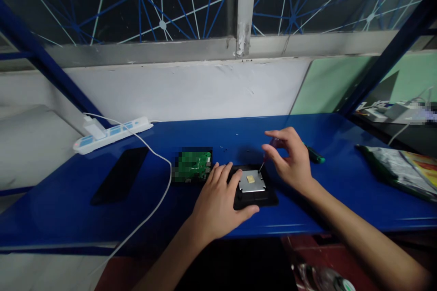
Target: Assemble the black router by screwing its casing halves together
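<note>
My left hand (218, 200) lies with fingers spread across the left side of a black case part (271, 196), the thumb along its near edge. A silver metal plate (244, 185) with a small yellowish pad (251, 179) in its middle sits on that part. In my right hand (292, 161) is a screwdriver (262, 163), pinched between the fingers. Its tip points down at the plate's far right corner; whether it touches a screw there is too small to tell. Left of the case part, a green circuit board (194, 167) lies in a dark tray, partly blurred.
A white power strip (116, 134) with a plug and white cable (170, 168) runs along the left. A black flat panel (121, 176) lies near it. Behind my right hand is a green-and-black tool (316, 154). A shiny packet (399, 168) rests on the right. Tiny dark bits lie behind the board.
</note>
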A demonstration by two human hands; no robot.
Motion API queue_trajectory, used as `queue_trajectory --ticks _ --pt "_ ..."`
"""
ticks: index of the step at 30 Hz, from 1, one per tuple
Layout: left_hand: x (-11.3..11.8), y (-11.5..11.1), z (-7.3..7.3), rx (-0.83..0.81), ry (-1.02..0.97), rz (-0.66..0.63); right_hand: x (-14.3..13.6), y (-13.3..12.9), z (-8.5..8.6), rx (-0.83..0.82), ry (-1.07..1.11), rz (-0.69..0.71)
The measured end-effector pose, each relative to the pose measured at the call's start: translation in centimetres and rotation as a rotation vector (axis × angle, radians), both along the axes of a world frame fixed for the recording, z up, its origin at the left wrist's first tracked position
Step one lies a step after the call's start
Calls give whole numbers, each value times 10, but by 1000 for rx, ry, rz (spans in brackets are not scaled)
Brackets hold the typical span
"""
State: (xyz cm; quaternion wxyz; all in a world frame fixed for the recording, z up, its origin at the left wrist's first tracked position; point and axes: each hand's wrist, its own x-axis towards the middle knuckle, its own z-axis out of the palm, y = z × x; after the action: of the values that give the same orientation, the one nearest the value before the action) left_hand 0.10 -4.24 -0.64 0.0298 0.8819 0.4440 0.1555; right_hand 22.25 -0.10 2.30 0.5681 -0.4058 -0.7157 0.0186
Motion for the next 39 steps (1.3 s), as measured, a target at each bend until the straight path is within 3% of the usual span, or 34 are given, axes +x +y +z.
queue_trajectory --ticks 11,22,32,39 --pt "-1 0 0 -3 10 6 3 -1 -5 -89 4 108" --pt "-1 0 -3 -7 4 14 -1 0 -2 -26 16 25" --pt "0 0 -2 -13 0 13 1 -2 -1 -76 -15 83" --pt "-1 -1 -2 -21 -12 12 -1 0 1 18 -23 -16"
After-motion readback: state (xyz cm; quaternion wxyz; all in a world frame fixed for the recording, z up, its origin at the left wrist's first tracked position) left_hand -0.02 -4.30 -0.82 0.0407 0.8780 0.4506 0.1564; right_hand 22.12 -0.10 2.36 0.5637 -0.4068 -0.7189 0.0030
